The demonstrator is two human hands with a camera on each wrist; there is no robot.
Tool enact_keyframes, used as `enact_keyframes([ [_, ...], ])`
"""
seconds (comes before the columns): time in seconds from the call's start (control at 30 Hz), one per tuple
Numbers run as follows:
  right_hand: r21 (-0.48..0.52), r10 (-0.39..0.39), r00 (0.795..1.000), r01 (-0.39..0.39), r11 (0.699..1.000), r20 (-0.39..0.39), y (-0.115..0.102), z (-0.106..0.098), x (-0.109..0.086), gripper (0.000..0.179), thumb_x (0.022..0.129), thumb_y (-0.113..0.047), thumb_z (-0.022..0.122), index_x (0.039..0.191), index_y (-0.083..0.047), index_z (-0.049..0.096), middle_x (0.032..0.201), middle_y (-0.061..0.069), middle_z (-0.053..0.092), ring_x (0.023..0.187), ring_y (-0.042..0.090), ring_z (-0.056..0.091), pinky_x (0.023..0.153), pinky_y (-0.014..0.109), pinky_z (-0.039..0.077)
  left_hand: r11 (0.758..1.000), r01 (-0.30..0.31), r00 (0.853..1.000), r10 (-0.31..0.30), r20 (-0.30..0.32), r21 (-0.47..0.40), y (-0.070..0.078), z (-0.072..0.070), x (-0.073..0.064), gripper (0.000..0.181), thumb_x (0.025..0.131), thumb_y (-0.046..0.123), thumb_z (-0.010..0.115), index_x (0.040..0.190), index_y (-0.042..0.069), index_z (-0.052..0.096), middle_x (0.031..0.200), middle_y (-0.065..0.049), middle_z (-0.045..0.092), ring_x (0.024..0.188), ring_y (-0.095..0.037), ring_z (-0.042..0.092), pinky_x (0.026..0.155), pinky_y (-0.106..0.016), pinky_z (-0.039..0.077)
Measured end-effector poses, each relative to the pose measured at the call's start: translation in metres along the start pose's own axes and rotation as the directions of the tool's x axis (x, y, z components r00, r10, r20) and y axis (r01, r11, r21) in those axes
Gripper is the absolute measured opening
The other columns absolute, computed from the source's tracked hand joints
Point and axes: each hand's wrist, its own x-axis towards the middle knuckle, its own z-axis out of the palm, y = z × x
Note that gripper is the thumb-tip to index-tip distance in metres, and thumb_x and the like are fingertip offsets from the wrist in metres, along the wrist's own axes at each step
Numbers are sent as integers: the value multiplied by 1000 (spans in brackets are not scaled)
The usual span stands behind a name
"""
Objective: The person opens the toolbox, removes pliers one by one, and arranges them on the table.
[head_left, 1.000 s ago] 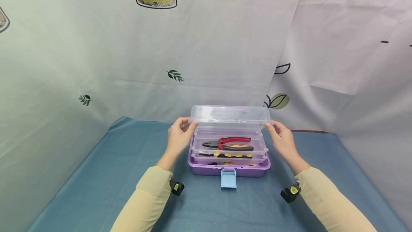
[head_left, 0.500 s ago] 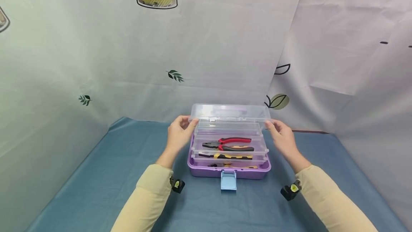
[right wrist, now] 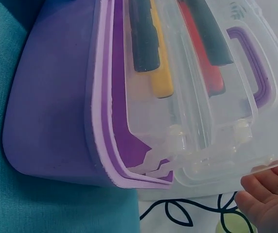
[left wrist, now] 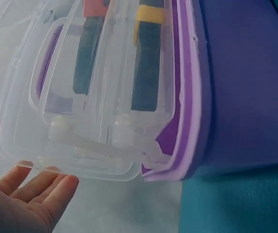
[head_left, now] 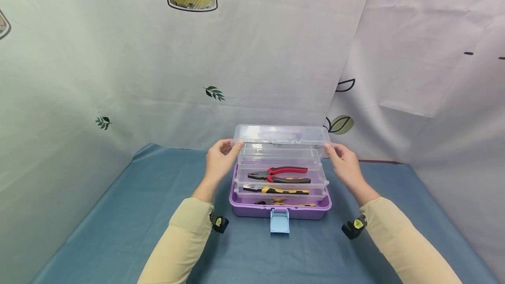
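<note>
A purple toolbox (head_left: 252,210) stands with its clear lid (head_left: 282,134) raised over stepped clear trays (head_left: 318,176). My left hand (head_left: 218,163) pinches the lid's left corner, thumb in front; my right hand (head_left: 344,166) pinches the right corner the same way. Red-and-black pliers (head_left: 288,171) lie in the upper tray. Yellow-and-black pliers (head_left: 285,191) lie in the tray below, and another yellow-handled tool (head_left: 304,205) shows partly in the base. Both wrist views show fingers (left wrist: 56,196) at the lid's edge. A purple handle (right wrist: 251,68) is seen through the clear plastic.
The light blue latch (head_left: 279,222) hangs down at the toolbox's front. Blue cloth (head_left: 169,187) covers the table under it. A pale printed curtain (head_left: 252,56) hangs close behind the box and along both sides.
Both hands have risen slightly with the lid, and its front edge has moved up and back a little. More of the clear trays shows beneath it. The tools stay in place.
</note>
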Motion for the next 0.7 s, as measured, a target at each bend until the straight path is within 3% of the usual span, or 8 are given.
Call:
enact_keyframes([
  [0.27,26,16,1000,-16,1000,14,4,2,5,76,94,-59,38,132,7,47,131,29,51,121,41,49,101,56,42,1000,3,1000,-3,4,-12,-1,4,1,55,86,45,65,122,4,58,120,-16,63,114,-29,59,100,-42,48],
  [0.5,45,27,999,-29,999,46,2,0,10,79,93,-62,36,133,5,47,131,27,51,120,39,48,101,57,41,999,15,997,-13,77,-35,-5,1,4,64,87,49,62,132,5,50,129,-16,57,122,-30,53,105,-42,44],
  [0.7,52,65,996,-68,996,55,2,0,14,83,91,-66,35,134,3,47,132,25,51,121,39,47,101,58,41,993,51,989,-35,145,-106,-6,0,3,64,91,43,59,139,7,39,139,-18,49,131,-31,45,110,-44,39],
])
